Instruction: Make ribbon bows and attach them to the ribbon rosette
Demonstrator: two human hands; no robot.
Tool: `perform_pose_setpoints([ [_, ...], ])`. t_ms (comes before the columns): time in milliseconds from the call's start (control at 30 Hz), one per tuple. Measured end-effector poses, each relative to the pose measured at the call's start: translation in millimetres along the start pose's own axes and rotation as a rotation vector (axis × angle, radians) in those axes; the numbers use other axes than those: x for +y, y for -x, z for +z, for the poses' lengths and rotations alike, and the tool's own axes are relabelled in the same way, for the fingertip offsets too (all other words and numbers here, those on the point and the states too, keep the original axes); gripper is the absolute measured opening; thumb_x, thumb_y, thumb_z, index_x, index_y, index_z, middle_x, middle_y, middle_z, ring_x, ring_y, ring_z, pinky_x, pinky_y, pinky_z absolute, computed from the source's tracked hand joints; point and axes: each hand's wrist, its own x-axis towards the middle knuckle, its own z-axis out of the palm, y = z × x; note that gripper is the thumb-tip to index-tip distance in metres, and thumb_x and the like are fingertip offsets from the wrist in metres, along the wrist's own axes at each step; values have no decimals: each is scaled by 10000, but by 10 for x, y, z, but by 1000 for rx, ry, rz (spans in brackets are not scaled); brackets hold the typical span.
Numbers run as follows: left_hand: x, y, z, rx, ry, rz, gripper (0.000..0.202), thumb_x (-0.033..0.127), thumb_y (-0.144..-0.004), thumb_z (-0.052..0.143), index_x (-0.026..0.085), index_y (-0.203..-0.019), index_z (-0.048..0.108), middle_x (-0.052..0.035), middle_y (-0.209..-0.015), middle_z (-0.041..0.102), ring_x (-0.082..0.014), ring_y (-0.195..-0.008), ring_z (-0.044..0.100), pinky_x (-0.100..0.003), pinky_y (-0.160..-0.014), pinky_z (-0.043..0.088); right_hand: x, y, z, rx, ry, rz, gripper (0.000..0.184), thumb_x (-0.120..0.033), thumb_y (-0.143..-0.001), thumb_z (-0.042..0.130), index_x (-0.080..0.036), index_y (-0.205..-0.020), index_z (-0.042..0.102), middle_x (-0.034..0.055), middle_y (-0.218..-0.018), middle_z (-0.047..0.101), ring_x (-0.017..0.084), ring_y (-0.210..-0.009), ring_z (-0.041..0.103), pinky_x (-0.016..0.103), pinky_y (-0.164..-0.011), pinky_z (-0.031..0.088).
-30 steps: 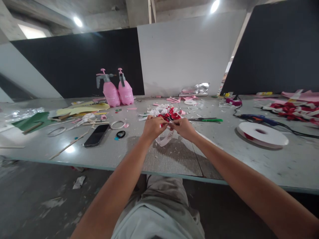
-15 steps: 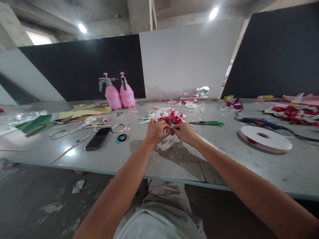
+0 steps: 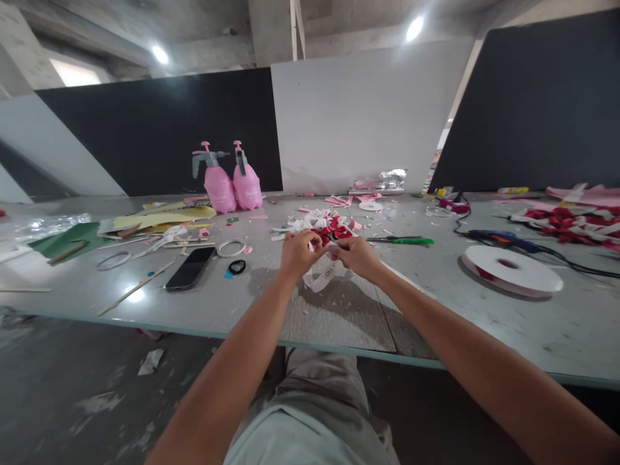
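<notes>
A white printed ribbon (image 3: 320,279) hangs in a loop beneath my two hands, over the middle of the table. My left hand (image 3: 299,254) is closed on it, thumb and fingers curled in a pinch. Close by on the right, my right hand (image 3: 356,254) pinches the ribbon too, near its upper part. Just behind my fingers lies a heap of red and white ribbon pieces (image 3: 334,226), partly hidden by the hands. Green-handled scissors (image 3: 409,240) rest to the right of that heap.
Two pink spray bottles (image 3: 248,187) stand at the back. A phone (image 3: 190,268) and a black tape ring (image 3: 237,267) lie to the left. On the right are a white ribbon spool (image 3: 513,268), a glue gun (image 3: 504,239) with its cord, and more red and white ribbons (image 3: 571,223).
My fingers have shifted slightly on the ribbon, and the left hand has opened a small gap from the right. The hanging loop has swung a little to the left.
</notes>
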Motion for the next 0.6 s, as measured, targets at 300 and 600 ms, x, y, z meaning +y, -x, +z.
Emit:
perform_pose_setpoints([
  [300,-35,-25,53,42,527,-168,225,390,-856,565,174,-808,603,17,-704,590,-100,-607,498,-224,-628,391,13,-6,-5,-10,-138,-56,395,-518,-805,620,-173,-616,590,-63,-405,363,64,-375,300,224,-393,196],
  [600,6,-51,64,-75,873,-219,375,541,-808,626,166,-817,618,-2,-687,587,-103,-639,530,-230,-635,395,-12,-2,-18,-23,-148,-72,414,-536,-804,620,-171,-613,580,-60,-429,372,63,-394,293,227,-408,192],
])
